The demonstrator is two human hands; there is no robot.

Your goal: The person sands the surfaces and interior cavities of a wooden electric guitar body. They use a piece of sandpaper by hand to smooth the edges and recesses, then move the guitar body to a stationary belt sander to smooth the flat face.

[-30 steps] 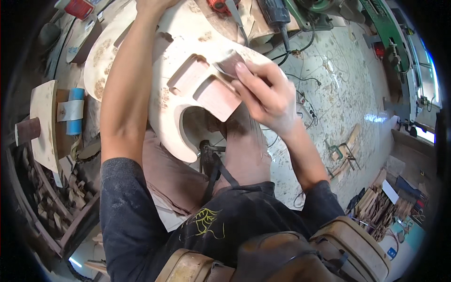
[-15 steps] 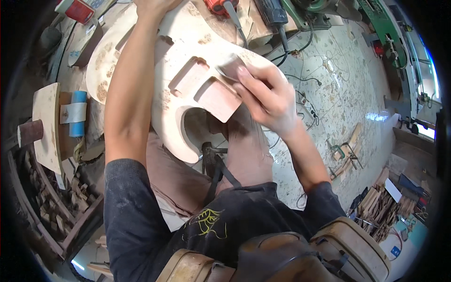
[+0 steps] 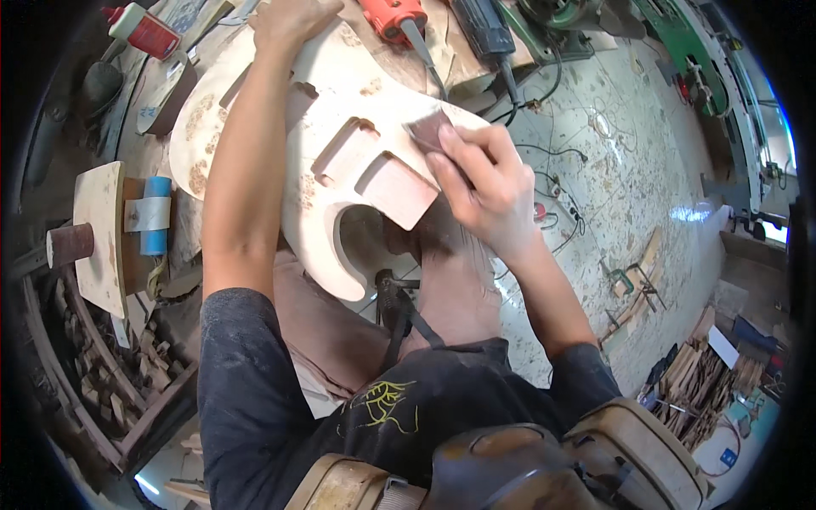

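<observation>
A pale unfinished wooden guitar body (image 3: 340, 119) with routed cavities lies tilted across my lap and the bench edge. My left hand (image 3: 289, 19) grips its far upper end, arm stretched over the wood. My right hand (image 3: 480, 183) presses a brown piece of sandpaper (image 3: 427, 132) against the body's right edge, beside the reddish neck pocket (image 3: 399, 189). My fingers cover most of the sandpaper.
A red power tool (image 3: 393, 15) and a black power tool (image 3: 484, 30) lie beyond the body. A glue bottle (image 3: 140, 30), a blue roll (image 3: 155, 217) and wood offcuts sit on the left. Cables, clamps (image 3: 633, 285) and scrap wood lie on the dusty floor at right.
My right hand with the sandpaper has slid a little along the body's edge; the guitar body and left hand have stayed nearly in place.
</observation>
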